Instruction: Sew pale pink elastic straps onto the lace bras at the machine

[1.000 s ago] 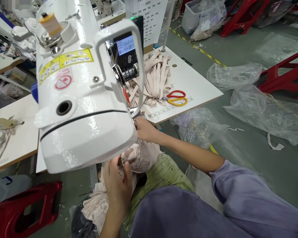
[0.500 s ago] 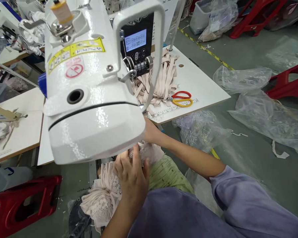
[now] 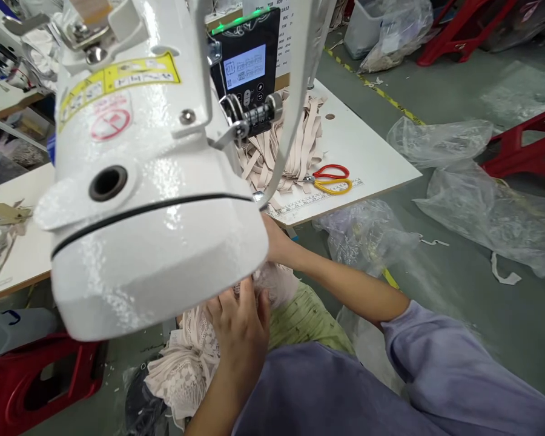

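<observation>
Head view: the left hand lies flat, fingers together, on the lace garment just below the sewing machine. The right hand reaches under the machine; its grip is hidden, so I cannot tell. Stitching looks underway, with most of the lace bunched below the machine, likely unsewn.

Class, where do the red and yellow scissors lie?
Head view, right of centre: the red and yellow scissors lie on the white table, beside the pile of beige fabric strips.

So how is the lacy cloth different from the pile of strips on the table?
The lacy cloth has a holey pattern; the strips are plain. The cloth is bunched under the left hand; the strips lie heaped on the table, untouched. Both are pale pinkish beige.
</observation>
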Available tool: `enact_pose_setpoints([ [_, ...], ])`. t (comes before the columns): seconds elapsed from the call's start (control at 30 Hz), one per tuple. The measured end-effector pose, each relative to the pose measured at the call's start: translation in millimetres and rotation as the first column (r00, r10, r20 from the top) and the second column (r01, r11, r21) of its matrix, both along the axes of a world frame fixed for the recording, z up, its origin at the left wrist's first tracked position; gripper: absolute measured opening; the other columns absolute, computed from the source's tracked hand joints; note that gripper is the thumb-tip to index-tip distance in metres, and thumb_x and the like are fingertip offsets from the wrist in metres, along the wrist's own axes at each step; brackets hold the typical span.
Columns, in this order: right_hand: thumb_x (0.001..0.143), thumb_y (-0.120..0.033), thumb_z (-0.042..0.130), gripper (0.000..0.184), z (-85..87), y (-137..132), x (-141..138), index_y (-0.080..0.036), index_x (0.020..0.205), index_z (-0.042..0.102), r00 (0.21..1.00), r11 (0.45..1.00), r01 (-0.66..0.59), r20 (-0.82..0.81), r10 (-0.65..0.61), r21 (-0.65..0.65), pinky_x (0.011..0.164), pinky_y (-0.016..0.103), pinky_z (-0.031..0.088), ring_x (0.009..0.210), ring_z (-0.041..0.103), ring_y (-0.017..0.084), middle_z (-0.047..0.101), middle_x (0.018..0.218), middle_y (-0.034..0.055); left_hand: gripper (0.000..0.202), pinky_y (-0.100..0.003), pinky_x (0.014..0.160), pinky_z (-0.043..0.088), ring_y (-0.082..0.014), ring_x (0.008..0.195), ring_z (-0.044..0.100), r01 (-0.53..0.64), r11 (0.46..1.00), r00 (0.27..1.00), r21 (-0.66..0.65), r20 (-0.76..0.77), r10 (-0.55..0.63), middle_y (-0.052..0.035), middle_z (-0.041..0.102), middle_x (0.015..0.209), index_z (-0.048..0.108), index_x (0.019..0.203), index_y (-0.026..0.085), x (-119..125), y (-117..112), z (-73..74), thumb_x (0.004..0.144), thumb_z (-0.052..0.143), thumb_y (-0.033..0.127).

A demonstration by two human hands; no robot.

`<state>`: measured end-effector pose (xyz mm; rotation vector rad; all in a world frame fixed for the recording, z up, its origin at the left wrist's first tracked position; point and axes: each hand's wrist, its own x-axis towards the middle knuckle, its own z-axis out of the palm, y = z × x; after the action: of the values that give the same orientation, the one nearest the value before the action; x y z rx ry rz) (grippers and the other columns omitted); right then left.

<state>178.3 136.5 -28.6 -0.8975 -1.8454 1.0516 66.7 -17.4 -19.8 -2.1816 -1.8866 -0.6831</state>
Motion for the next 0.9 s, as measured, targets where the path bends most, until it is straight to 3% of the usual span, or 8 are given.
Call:
enact_pose_setpoints([
  [0.23, 0.078, -0.012, 0.055, 0.009, -2.2, 2.7, -1.8, -0.019, 0.079, 0.049, 0.999, 1.0, -0.013, -0.037, 0.013, 0.007, 0.069, 0.029, 0.042, 0.075, 0.046, 0.016, 0.05, 0.086, 0.0023, 0.05, -0.05, 0.105, 0.037, -0.0355, 0.124, 0.051, 0.015, 1.0, 0.999, -0.003, 0.039, -0.015, -0.0203, 0.057, 0.126, 0.057, 0.138, 0.018, -6.1, -3.0, -3.2, 0.091, 0.064, 0.029],
  [0.37, 0.087, -0.024, 0.06, 0.006, -10.2, -1.2, 1.5, -0.018, 0.088, 0.058, 0.992, 1.0, 0.016, -0.128, -0.014, 0.01, 0.071, 0.028, 0.045, 0.076, 0.05, 0.014, 0.057, 0.099, 0.0039, 0.052, -0.054, 0.105, 0.036, -0.036, 0.122, 0.051, -0.076, 0.997, 0.975, 0.02, 0.209, 0.07, -0.0189, 0.058, 0.122, 0.054, 0.136, 0.017, -30.7, -4.2, -15.5, 0.089, 0.066, 0.036],
  [0.43, 0.091, -0.03, 0.06, 0.011, -15.0, -6.6, 4.4, -0.019, 0.093, 0.059, 0.983, 0.998, 0.052, -0.175, -0.056, -0.027, 0.071, 0.028, 0.046, 0.073, 0.05, 0.012, 0.058, 0.104, 0.0044, 0.052, -0.053, 0.103, 0.04, -0.0352, 0.123, 0.051, -0.129, 0.989, 0.911, -0.076, 0.386, 0.148, -0.0187, 0.057, 0.123, 0.051, 0.135, 0.016, -41.6, -2.0, -22.6, 0.09, 0.063, 0.04],
  [0.53, 0.093, -0.033, 0.061, 0.014, -21.7, -18.2, 9.4, -0.02, 0.097, 0.059, 0.967, 0.993, 0.087, -0.232, -0.102, -0.076, 0.071, 0.028, 0.046, 0.074, 0.051, 0.012, 0.059, 0.105, 0.0043, 0.051, -0.046, 0.101, 0.046, -0.0305, 0.12, 0.057, -0.016, 0.963, 0.714, -0.268, 0.671, 0.199, -0.017, 0.059, 0.125, 0.049, 0.135, 0.018, -48.4, 4.0, -30.2, 0.094, 0.057, 0.046],
  [0.6, 0.094, -0.035, 0.06, 0.015, -26.1, -26.8, 12.8, -0.02, 0.099, 0.057, 0.962, 0.991, 0.085, -0.25, -0.108, -0.102, 0.072, 0.028, 0.047, 0.078, 0.054, 0.013, 0.059, 0.104, 0.0048, 0.052, -0.043, 0.099, 0.049, -0.0289, 0.116, 0.061, 0.078, 0.94, 0.596, -0.331, 0.771, 0.223, -0.0154, 0.063, 0.122, 0.049, 0.134, 0.018, -48.0, 8.1, -31.7, 0.093, 0.057, 0.049],
  [0.67, 0.094, -0.037, 0.061, 0.017, -30.7, -35.1, 16.0, -0.021, 0.098, 0.057, 0.962, 0.989, 0.078, -0.251, -0.107, -0.122, 0.073, 0.029, 0.048, 0.083, 0.055, 0.015, 0.059, 0.105, 0.0057, 0.054, -0.042, 0.097, 0.051, -0.029, 0.114, 0.063, 0.109, 0.922, 0.554, -0.372, 0.792, 0.255, -0.0147, 0.064, 0.121, 0.05, 0.132, 0.018, -46.6, 10.6, -30.4, 0.091, 0.061, 0.051],
  [0.77, 0.094, -0.039, 0.062, 0.019, -38.0, -45.7, 20.1, -0.022, 0.098, 0.057, 0.962, 0.989, 0.056, -0.258, -0.091, -0.138, 0.075, 0.031, 0.049, 0.085, 0.056, 0.016, 0.058, 0.106, 0.0062, 0.057, -0.04, 0.093, 0.052, -0.0292, 0.114, 0.063, 0.078, 0.916, 0.575, -0.393, 0.768, 0.281, -0.0152, 0.062, 0.124, 0.048, 0.131, 0.018, -44.7, 11.0, -25.7, 0.087, 0.066, 0.05],
  [0.9, 0.091, -0.043, 0.065, 0.024, -45.5, -55.6, 24.6, -0.022, 0.097, 0.056, 0.965, 0.995, 0.057, -0.251, -0.077, -0.083, 0.082, 0.034, 0.049, 0.091, 0.058, 0.019, 0.06, 0.104, 0.0067, 0.059, -0.037, 0.084, 0.052, -0.0272, 0.103, 0.063, -0.015, 0.926, 0.689, -0.378, 0.667, 0.284, -0.0126, 0.062, 0.112, 0.048, 0.128, 0.018, -41.7, 9.2, -18.5, 0.084, 0.069, 0.05],
])
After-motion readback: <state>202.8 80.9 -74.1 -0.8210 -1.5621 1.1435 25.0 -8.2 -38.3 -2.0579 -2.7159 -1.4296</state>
